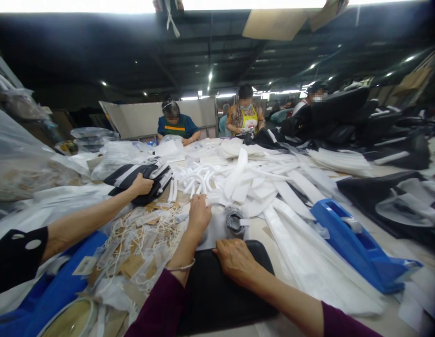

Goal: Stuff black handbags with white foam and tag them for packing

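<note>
A flat black bag (pixel 228 295) with rounded corners and a leather-like look lies in front of me. My right hand (pixel 235 260) rests over its far edge, fingers curled down and closed on it. Beyond the bag, my left hand (pixel 199 215) reaches into a heap of white tubes (pixel 199 175). Its fingers are closed at the near end of a tube, though the fingertips are partly hidden. Just past my right hand sits a coiled grey roll (pixel 234 220). To the left of my left hand lie many paper tags (pixel 147 243) with cream strings.
A co-worker's hand (pixel 142 185) from the left touches stacked black bags (pixel 122 175). Blue tape dispensers stand at right (pixel 358 248) and left (pixel 59 285). White padding strips (pixel 273 187) spread across the table. A round tape roll (pixel 72 320) lies at lower left. People sit opposite.
</note>
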`<state>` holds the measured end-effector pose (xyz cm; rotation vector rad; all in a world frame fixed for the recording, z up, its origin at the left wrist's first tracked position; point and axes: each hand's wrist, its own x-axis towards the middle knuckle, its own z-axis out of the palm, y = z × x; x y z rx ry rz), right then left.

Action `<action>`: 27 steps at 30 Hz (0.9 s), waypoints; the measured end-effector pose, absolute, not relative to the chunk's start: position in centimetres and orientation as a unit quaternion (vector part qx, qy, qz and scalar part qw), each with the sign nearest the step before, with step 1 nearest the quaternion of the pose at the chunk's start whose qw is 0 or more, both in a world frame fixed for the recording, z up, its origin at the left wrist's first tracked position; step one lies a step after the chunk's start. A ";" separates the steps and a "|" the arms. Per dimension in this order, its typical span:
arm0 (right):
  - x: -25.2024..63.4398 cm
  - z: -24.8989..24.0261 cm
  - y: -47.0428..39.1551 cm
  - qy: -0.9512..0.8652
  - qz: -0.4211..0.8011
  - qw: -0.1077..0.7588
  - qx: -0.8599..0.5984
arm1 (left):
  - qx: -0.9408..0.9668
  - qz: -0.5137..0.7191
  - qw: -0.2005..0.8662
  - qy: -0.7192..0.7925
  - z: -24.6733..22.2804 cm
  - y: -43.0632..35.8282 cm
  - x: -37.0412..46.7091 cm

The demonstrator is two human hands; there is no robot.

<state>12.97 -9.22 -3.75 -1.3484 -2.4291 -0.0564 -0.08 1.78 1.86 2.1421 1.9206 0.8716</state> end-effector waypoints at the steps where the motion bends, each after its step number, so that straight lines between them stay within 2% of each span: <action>1: 13.0 -3.7 -9.3 -0.857 -0.024 0.187 -0.479 | 0.723 0.288 0.064 0.625 2.3 0.3 -0.6; 7: 13.1 -3.9 -9.6 -0.847 -0.009 0.206 -0.490 | 0.842 0.160 0.173 0.485 1.8 -7.8 -3.5; 13: 13.3 -3.2 -9.2 -0.841 0.035 0.185 -0.507 | 0.874 0.150 0.083 0.454 -0.2 -8.9 -3.4; 17: 13.3 -4.1 -8.4 -0.837 -0.025 0.144 -0.527 | 0.888 0.155 -0.011 0.434 -1.3 -9.5 -3.2; 22: 13.3 -5.5 -8.3 -0.840 -0.055 0.147 -0.520 | 0.882 0.130 -0.081 0.445 -2.2 -9.4 -3.1; 24: 13.4 -5.3 -8.7 -0.835 -0.024 0.169 -0.524 | 0.882 0.142 -0.097 0.438 -2.6 -9.0 -3.0; 27: 13.7 -4.0 -8.6 -0.824 0.050 0.290 -0.485 | 0.888 0.152 -0.077 0.428 -3.1 -8.2 -2.6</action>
